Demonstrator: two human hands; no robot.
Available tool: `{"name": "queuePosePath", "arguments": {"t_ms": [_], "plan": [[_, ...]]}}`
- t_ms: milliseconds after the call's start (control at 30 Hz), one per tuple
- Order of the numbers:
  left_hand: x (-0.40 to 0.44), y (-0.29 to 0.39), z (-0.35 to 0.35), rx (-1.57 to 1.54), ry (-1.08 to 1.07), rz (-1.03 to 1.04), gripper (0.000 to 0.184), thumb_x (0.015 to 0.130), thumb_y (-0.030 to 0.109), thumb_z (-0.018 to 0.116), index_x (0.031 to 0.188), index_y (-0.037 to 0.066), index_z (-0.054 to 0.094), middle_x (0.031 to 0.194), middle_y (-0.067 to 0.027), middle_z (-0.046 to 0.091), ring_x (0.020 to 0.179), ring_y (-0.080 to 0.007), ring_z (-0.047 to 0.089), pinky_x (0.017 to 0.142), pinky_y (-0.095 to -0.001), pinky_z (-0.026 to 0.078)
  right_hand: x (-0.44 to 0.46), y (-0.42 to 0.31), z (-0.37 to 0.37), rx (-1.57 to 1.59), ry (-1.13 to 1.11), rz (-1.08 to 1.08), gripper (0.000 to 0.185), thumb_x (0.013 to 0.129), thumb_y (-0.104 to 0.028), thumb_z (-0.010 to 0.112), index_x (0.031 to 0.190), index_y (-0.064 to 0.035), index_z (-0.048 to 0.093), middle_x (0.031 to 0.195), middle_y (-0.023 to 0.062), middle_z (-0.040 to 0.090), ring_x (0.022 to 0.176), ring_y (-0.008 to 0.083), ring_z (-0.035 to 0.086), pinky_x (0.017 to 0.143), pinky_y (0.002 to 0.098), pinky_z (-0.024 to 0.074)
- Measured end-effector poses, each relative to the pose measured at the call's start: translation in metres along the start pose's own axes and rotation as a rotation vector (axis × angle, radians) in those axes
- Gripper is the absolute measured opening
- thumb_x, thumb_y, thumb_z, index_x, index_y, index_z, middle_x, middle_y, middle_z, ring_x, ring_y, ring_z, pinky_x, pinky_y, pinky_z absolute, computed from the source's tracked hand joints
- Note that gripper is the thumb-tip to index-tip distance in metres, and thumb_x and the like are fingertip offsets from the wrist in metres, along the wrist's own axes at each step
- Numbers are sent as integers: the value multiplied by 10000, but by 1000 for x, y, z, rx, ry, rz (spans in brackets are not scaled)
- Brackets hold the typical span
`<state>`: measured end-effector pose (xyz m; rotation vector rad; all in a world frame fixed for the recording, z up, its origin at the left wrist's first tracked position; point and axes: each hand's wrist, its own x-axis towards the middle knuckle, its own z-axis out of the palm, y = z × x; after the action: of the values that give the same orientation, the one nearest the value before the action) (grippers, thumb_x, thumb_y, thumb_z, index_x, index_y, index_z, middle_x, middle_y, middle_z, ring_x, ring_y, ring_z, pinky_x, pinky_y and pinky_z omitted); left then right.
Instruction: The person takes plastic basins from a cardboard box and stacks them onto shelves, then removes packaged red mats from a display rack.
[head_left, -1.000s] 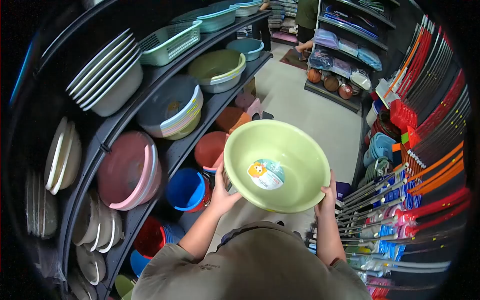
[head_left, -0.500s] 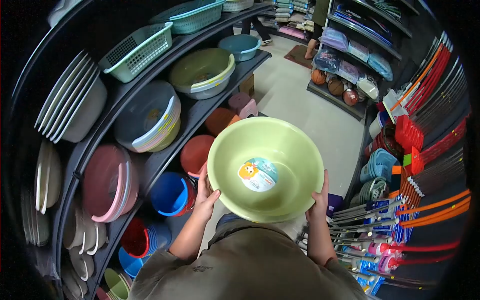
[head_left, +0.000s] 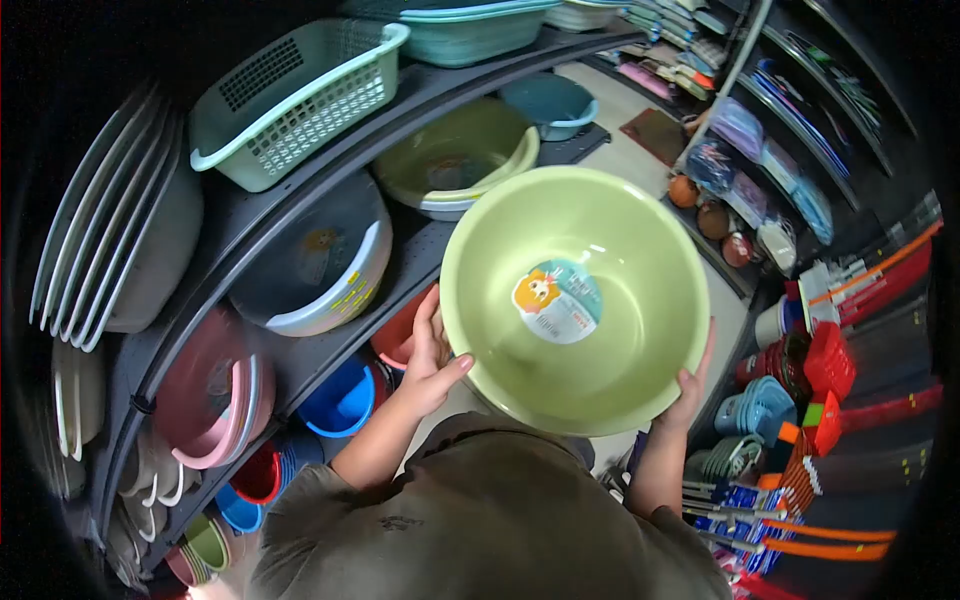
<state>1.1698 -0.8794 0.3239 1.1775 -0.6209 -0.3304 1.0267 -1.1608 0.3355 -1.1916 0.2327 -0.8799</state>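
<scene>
Your left hand (head_left: pixel 432 362) and right hand (head_left: pixel 688 395) grip the round pale-green plastic basin (head_left: pixel 635 330), seemingly from beneath; shifting it requires both.

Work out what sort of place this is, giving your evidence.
Probably a housewares shop: stacked basins and a plastic basket on shelving, packaged goods across the aisle, and a labelled green basin in both hands.
</scene>
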Motion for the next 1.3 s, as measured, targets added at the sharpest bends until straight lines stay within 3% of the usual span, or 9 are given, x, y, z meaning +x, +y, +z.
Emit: {"name": "queuePosePath", "arguments": {"t_ms": [300,500,733,800,867,967,1067,1133,1300], "plan": [[56,20,-24,118,143,141,899,780,17,533,1414,80,-101,1478,-165,71,1358,-265,153,1052,-380,223,120,35,73,105,-214,43,908,704,-309,594,1406,22,122,1371,215,314,1239,317,381,1018,390,322],[109,11,-34,87,351,157,866,796,59,518,1415,65,-88,1464,-185,99,1347,-289,165,1077,-385,161,212,90,109,140,-390,68,885,707,-293,569,1407,22,128,1374,215,320,1242,312,380,1027,378,311],[187,-20,-61,71,742,248,725,803,24,474,1396,41,57,1372,-185,286,1264,-279,301,1052,-367,210,323,155,172,245,-629,202,763,755,-138,489,1420,-13,137,1373,187,332,1222,295,397,1015,363,315],[210,-30,-70,35,839,348,622,794,7,478,1354,41,210,1291,-146,386,1201,-241,366,1027,-342,250,346,178,185,218,-607,285,750,761,-108,472,1423,-21,132,1351,174,354,1191,283,417,999,360,327],[221,-43,-80,39,905,319,604,793,26,481,1343,62,234,1278,-136,393,1189,-248,381,1020,-363,271,366,200,196,186,-590,361,738,768,-78,456,1427,-29,127,1330,161,376,1160,270,438,983,357,340],[234,-66,-88,1,1080,353,453,793,21,499,1228,16,375,1197,-120,457,1102,-219,434,974,-327,310,392,231,212,168,-617,462,536,798,-66,451,1318,1,337,1207,125,462,1066,230,477,920,332,376],[242,-77,-86,261,1175,225,320,812,46,469,1128,-4,476,1089,-131,518,1010,-223,484,909,-316,364,401,250,222,3,-627,444,414,836,-99,468,1235,0,420,1176,110,485,1046,212,469,921,323,364],[241,-98,-96,410,1205,189,307,820,65,460,1116,-11,482,1082,-136,520,1006,-227,484,903,-318,367,406,284,215,-79,-668,324,385,873,-134,476,1231,0,428,1176,100,490,1047,201,452,929,318,347],[242,-135,-114,778,1210,139,330,822,118,462,1120,-21,492,1093,-174,515,1026,-270,486,912,-349,365,387,291,202,-252,-715,336,364,873,-78,455,1225,7,415,1182,115,488,1052,211,457,935,325,341]]}}
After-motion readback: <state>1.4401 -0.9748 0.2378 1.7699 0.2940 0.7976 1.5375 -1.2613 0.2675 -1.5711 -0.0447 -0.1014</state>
